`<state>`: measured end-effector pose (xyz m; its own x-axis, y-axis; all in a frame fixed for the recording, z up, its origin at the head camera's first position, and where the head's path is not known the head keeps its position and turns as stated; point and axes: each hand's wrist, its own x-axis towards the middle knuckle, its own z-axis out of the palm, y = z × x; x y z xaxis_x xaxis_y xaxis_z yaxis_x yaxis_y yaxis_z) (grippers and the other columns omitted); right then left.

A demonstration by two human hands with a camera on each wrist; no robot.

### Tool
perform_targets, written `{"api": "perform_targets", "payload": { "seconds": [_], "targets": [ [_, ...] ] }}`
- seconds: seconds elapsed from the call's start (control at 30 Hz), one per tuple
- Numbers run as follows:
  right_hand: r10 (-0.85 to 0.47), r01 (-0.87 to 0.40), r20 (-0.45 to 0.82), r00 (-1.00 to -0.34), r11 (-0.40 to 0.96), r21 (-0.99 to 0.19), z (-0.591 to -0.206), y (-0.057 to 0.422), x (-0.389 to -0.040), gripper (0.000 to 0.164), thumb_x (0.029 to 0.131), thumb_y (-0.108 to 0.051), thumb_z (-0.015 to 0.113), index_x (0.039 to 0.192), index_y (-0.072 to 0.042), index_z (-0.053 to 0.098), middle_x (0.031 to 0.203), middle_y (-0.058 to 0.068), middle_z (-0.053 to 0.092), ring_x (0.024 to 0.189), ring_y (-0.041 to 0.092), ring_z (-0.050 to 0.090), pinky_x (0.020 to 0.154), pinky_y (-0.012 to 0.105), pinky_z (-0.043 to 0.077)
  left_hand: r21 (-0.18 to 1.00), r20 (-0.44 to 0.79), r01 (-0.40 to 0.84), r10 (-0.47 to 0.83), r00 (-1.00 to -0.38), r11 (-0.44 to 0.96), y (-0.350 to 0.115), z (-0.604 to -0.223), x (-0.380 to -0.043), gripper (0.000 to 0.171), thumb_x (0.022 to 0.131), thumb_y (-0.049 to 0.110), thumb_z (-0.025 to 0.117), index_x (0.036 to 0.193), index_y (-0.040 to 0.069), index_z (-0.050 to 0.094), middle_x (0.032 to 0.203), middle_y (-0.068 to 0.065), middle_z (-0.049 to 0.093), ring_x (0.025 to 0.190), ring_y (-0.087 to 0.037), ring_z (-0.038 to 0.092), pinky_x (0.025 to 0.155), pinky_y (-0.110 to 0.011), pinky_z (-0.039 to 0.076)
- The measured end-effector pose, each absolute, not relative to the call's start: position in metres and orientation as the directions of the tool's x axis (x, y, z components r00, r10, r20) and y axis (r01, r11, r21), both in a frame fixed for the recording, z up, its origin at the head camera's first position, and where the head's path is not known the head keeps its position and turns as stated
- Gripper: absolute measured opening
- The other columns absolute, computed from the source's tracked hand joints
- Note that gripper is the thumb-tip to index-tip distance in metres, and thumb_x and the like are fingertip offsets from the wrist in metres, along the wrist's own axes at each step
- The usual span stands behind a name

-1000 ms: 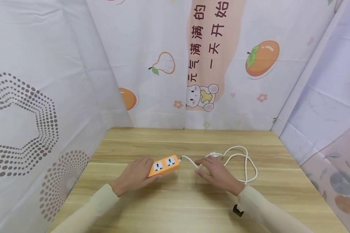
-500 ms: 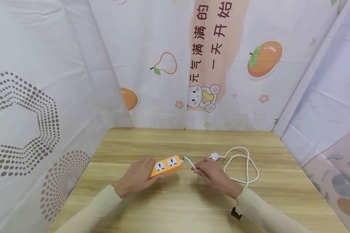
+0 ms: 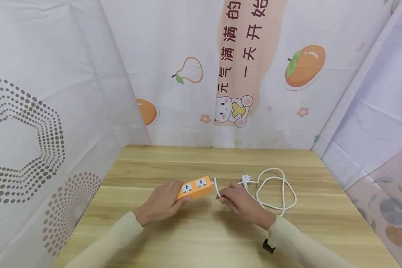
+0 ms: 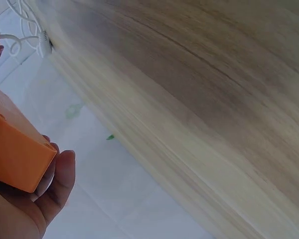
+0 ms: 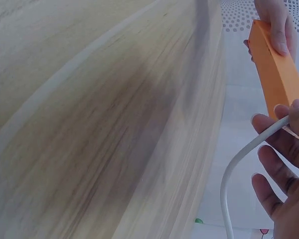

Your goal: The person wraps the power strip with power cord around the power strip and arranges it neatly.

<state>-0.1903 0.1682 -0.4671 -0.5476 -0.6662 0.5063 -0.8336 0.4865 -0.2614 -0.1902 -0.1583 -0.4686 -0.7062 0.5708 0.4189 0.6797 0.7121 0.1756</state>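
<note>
In the head view, a person's left hand (image 3: 162, 201) grips the near end of an orange power strip (image 3: 195, 189), its two white sockets (image 3: 201, 182) facing up with nothing plugged into either, while the right hand (image 3: 242, 204) pinches the white power cord (image 3: 283, 193) just beside the strip's far end. Further right on the wood-grain table (image 3: 187, 242) lie loose loops of cord and the white plug (image 3: 246, 179), both untouched by the fingertips. By that layout, the work looks early: strip and cord are in hand, but the slack is ungathered and the plug connected to nothing.

In the left wrist view, fingers curl round the strip, which appears raised off the table; the plug lies well apart from it.

In the right wrist view, thumb and forefinger hold the cord between them (the other fingers are loosely bent), with the strip beyond
</note>
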Motion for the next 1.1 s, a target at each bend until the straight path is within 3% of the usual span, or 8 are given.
{"api": "perform_targets", "payload": {
  "seconds": [0.27,0.47,0.77,0.93,1.1],
  "targets": [
    [-0.7,-0.868,0.521,-0.488,0.45,-0.209,-0.47,0.165,-0.19,0.002,0.098,-0.017,0.07,0.1,-0.018,0.071,0.095,-0.012,0.07,0.086,0.009,0.054,0.077,0.03,0.044,0.258,0.4,0.685,0.57,-0.718,0.682,-0.154,-0.465,-0.183,0.04,0.103,0.045,0.059,0.119,0.009,0.06,0.095,0.007,0.05,0.078,-0.006,0.045,0.063,-0.022,0.041],
    [-0.707,-0.881,0.538,-0.459,0.439,-0.175,-0.473,0.164,-0.189,0.008,0.093,-0.015,0.075,0.094,-0.018,0.068,0.089,-0.012,0.064,0.084,0.01,0.052,0.075,0.029,0.044,0.324,0.383,0.683,0.569,-0.727,0.655,-0.15,-0.461,-0.176,0.04,0.103,0.045,0.059,0.121,0.01,0.06,0.097,0.009,0.051,0.079,-0.006,0.047,0.064,-0.022,0.042],
    [-0.736,-0.885,0.497,-0.46,0.428,-0.184,-0.472,0.167,-0.19,0.007,0.096,-0.019,0.073,0.101,-0.023,0.075,0.103,-0.012,0.069,0.089,0.01,0.051,0.08,0.032,0.045,0.474,0.242,0.593,0.552,-0.798,0.651,-0.148,-0.456,-0.173,0.047,0.1,0.057,0.059,0.123,0.016,0.063,0.104,0.013,0.059,0.084,-0.004,0.053,0.072,-0.026,0.047],
    [-0.747,-0.888,0.49,-0.449,0.432,-0.154,-0.469,0.169,-0.195,0.016,0.088,-0.02,0.081,0.103,-0.018,0.079,0.108,-0.004,0.071,0.095,0.015,0.055,0.084,0.037,0.05,0.554,0.189,0.569,0.574,-0.797,0.608,-0.144,-0.452,-0.173,0.046,0.092,0.054,0.073,0.119,0.019,0.064,0.099,0.015,0.059,0.08,-0.005,0.055,0.07,-0.026,0.049],
    [-0.751,-0.878,0.481,-0.452,0.471,-0.089,-0.461,0.169,-0.2,0.013,0.083,-0.017,0.086,0.094,-0.012,0.081,0.105,0.002,0.071,0.097,0.02,0.058,0.085,0.04,0.052,0.576,0.204,0.588,0.596,-0.776,0.568,-0.14,-0.444,-0.172,0.045,0.093,0.056,0.071,0.118,0.019,0.068,0.095,0.017,0.06,0.077,-0.005,0.057,0.068,-0.026,0.05]
  ]
}}
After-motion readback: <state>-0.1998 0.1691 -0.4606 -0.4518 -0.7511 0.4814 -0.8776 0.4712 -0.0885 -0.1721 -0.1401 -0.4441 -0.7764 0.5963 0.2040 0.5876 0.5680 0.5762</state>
